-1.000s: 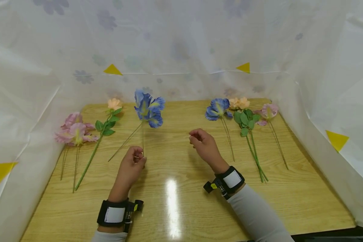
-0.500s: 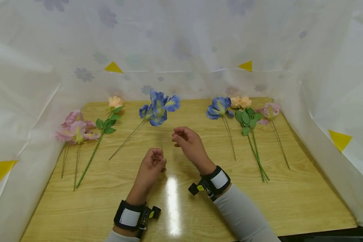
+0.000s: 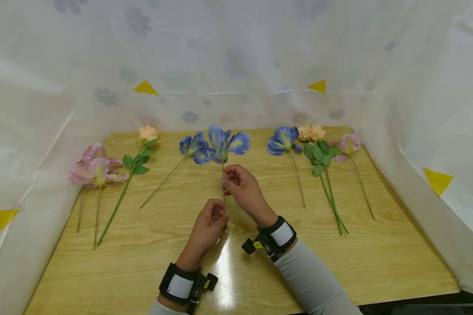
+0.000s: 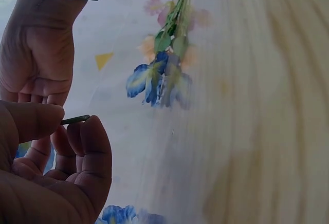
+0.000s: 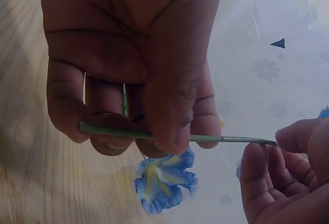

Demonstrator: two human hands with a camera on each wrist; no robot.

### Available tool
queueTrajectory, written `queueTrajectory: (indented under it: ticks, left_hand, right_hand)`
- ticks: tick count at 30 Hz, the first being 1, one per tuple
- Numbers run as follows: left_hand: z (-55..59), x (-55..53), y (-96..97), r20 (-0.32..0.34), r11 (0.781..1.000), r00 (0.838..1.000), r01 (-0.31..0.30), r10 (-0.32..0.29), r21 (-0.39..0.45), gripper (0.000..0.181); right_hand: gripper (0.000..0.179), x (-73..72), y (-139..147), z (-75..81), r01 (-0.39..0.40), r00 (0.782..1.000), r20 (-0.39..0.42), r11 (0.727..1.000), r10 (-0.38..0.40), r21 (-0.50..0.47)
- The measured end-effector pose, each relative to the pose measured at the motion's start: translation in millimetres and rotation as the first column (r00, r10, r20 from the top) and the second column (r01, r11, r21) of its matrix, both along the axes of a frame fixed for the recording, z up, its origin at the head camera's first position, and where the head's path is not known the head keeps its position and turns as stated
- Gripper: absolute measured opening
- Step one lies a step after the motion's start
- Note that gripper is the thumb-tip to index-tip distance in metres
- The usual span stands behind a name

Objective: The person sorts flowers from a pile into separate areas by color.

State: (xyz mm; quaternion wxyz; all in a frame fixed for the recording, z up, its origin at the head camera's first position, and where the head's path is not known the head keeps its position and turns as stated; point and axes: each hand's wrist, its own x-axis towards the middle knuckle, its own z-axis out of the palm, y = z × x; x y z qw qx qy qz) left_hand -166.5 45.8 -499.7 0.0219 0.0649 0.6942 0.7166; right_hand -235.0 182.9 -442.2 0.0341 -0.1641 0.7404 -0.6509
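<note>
A blue iris (image 3: pixel 220 146) with yellow markings stands nearly upright at the middle of the table. Near the lower part of its thin stem, my left hand (image 3: pixel 206 227) pinches it between thumb and fingertips. Just below the bloom, my right hand (image 3: pixel 246 190) pinches the same stem. The right wrist view shows the green stem (image 5: pixel 126 133) running across the right fingers, its far end between the left thumb and finger. In the left wrist view, a short piece of stem (image 4: pixel 75 119) sticks out of the left fingertips. Another blue iris (image 3: pixel 195 146) lies just left of the held bloom.
Pink flowers (image 3: pixel 96 168) and a peach rose (image 3: pixel 147 132) lie on the left of the wooden table (image 3: pixel 102 275). To the right are another blue iris (image 3: pixel 281 140), peach roses (image 3: pixel 313 132) and a pink flower (image 3: pixel 350 143). White sheeting (image 3: pixel 236 52) encloses the back and sides.
My left hand has carried the blue iris rightward from beside the lying one to the middle. My right hand has moved left and now holds the stem below the bloom.
</note>
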Motion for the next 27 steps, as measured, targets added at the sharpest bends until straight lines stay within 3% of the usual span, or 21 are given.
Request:
queueTrajectory:
  ticks: [6,12,15,20,22,24,26,27]
  left_hand:
    - [-1.8,-0.2,0.1,0.019,1.0,1.0,-0.008,0.009,-0.028,0.025]
    - [-0.8,-2.2,-6.0,0.059,0.997,0.997,-0.049,0.052,-0.065,0.033]
    - [0.8,-3.2,-14.4,0.075,0.994,0.994,-0.079,0.085,-0.08,0.034]
    - [0.9,-3.7,-36.6,0.053,0.981,0.991,-0.111,0.121,-0.16,0.033]
    - [2.1,-4.4,-49.8,0.023,0.962,0.989,-0.134,0.144,-0.236,0.032]
    - [4.7,-5.1,-65.8,-0.007,0.93,0.987,-0.156,0.163,-0.333,0.032]
    - [7.5,-6.6,-83.6,-0.057,0.873,0.984,-0.176,0.168,-0.454,0.033]
    - [8.8,-7.2,-93.0,-0.084,0.829,0.983,-0.182,0.163,-0.529,0.035]
  right_hand:
    - [0.023,-1.8,4,-1.7,0.021,0.999,-0.028,0.999,-0.021,0.03]
    - [0.023,-11.5,19,-5.5,0.124,0.987,-0.115,0.985,-0.11,0.118]
    - [0.024,-21.1,32,-7.5,0.217,0.963,-0.206,0.956,-0.176,0.197]
    - [0.026,-39.0,73,-4.6,0.382,0.914,-0.276,0.863,-0.299,0.33]
    - [0.026,-46.5,95,-0.7,0.416,0.902,-0.285,0.825,-0.324,0.381]
    - [0.027,-54.2,118,3.7,0.441,0.893,-0.301,0.79,-0.336,0.426]
    - [0.026,-60.5,138,7.1,0.459,0.884,-0.319,0.758,-0.341,0.463]
    - [0.026,-63.3,146,7.9,0.469,0.879,-0.332,0.74,-0.341,0.483]
